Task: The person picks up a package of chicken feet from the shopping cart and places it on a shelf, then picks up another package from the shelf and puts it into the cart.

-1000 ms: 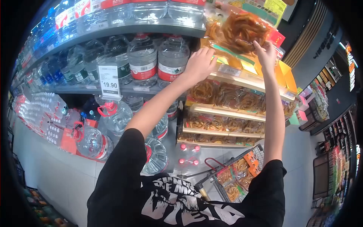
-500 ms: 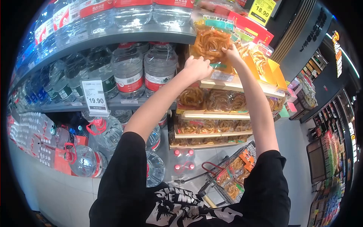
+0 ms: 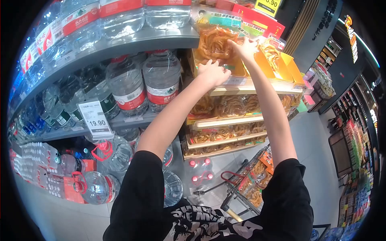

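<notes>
A clear packet of brown twisted snacks (image 3: pixel 217 40) leans in the yellow-orange display box on the top tier of the snack stand. My left hand (image 3: pixel 214 75) is at the packet's lower edge, by the shelf front, with its fingers spread. At the packet's right side is my right hand (image 3: pixel 245 49), fingers apart and one fingertip over the plastic. Neither hand is wrapped round the packet. Beside it, more twisted snacks (image 3: pixel 271 56) sit in an open yellow box.
Large water bottles (image 3: pixel 163 76) fill the shelves on the left, behind a price sign (image 3: pixel 95 119). Snack packets line the lower tiers (image 3: pixel 233 105). A shopping cart (image 3: pixel 241 197) with similar packets stands below my right arm. A red-capped bottle pack (image 3: pixel 201 170) is on the floor.
My right hand has loosened from the packet's edge and its fingers have spread. My left hand's fingers have opened out at the lower edge. The view has shifted slightly.
</notes>
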The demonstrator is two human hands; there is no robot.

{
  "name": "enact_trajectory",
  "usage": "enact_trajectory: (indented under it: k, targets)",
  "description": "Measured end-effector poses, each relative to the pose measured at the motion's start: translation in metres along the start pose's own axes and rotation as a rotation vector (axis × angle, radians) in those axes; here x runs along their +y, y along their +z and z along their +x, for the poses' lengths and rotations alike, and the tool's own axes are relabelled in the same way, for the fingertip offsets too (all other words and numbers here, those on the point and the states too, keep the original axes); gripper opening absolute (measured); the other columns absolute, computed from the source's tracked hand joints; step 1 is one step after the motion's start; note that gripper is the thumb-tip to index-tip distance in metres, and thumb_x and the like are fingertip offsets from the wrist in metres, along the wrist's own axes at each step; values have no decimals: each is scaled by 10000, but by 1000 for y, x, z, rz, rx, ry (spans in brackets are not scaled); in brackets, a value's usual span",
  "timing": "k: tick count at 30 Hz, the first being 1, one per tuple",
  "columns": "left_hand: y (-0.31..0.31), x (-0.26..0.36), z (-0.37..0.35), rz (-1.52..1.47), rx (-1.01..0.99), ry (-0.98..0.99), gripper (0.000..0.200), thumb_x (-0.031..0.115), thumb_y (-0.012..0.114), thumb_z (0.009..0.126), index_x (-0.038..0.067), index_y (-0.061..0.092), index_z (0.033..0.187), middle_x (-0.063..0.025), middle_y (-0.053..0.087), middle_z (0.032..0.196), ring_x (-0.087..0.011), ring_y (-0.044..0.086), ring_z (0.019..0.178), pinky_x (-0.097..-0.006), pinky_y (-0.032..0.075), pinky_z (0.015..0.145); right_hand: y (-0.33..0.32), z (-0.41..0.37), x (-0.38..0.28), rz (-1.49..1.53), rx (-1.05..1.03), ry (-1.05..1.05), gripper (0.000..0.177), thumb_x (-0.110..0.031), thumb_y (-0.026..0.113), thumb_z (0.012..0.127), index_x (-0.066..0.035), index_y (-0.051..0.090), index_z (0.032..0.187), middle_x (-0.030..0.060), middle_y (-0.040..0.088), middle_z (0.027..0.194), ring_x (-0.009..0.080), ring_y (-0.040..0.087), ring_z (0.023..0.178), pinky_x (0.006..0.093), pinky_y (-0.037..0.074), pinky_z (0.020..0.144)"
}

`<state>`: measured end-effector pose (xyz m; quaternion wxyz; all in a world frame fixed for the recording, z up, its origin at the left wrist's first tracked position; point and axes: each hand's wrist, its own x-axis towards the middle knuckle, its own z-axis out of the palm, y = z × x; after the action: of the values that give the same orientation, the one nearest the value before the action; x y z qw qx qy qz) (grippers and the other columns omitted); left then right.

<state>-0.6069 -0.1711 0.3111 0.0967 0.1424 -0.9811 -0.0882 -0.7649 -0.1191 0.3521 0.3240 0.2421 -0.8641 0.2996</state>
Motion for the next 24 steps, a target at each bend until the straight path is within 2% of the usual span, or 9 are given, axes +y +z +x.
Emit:
enact_trajectory:
  k: [1,3,5,6,10,17,19,23,24]
  targets:
    - [1,-1,-1,8,8,10,524,430,230,878,193,486,1270,-59,222,1466,-262,254,1329,-562,263,1011,12,11,9,-5,-7,-6,569,-439,641,744,-34,531,1128,259,422,1209,335,459,1101,367,383,923]
    - [4,-1,-3,-19,37,1,522,431,237,874,193,496,1259,-64,244,1458,-270,259,1327,-558,268,1007,22,35,19,684,-229,74,419,-316,570,789,-24,565,1089,234,520,1135,300,503,1068,339,380,926]
    - [2,1,-3,3,47,-3,521,427,243,871,189,489,1264,-68,261,1451,-282,273,1319,-556,269,1005,29,34,27,779,44,112,293,-196,464,838,-46,615,1039,163,611,999,252,573,941,326,413,875]
    - [2,0,-4,-6,53,2,524,425,249,868,188,478,1276,-73,285,1441,-292,289,1310,-555,267,1005,6,24,14,664,29,92,261,-82,467,833,-52,611,1047,138,613,995,217,588,885,321,453,804]
    - [14,0,2,-66,149,1,518,420,269,862,184,504,1259,-81,306,1429,-297,309,1298,-542,278,1003,7,59,28,836,-74,-107,259,25,572,774,-52,595,1020,77,613,957,143,578,875,278,467,759]
    - [11,-1,0,-64,173,27,506,415,290,854,165,554,1207,-92,353,1401,-299,358,1266,-538,295,985,7,98,23,1234,-276,9,231,34,576,810,-44,496,1012,99,583,981,184,591,861,295,509,797]
    - [12,-1,1,-56,150,36,503,412,294,851,150,584,1168,-93,359,1397,-299,368,1257,-537,294,986,12,105,30,1469,-461,105,216,25,580,813,-34,500,1005,76,582,946,176,591,861,287,511,776]
    - [13,0,3,-69,149,29,511,417,288,851,140,597,1150,-93,341,1409,-297,359,1263,-537,293,986,23,107,48,1179,-671,46,199,-163,520,891,-60,519,1062,30,590,943,136,557,985,196,451,797]
    - [14,0,3,-74,145,26,516,422,286,851,138,597,1150,-92,333,1413,-298,355,1265,-536,290,987,19,104,39,1055,-621,233,333,-316,439,929,-58,520,1124,15,585,899,116,541,919,213,416,774]
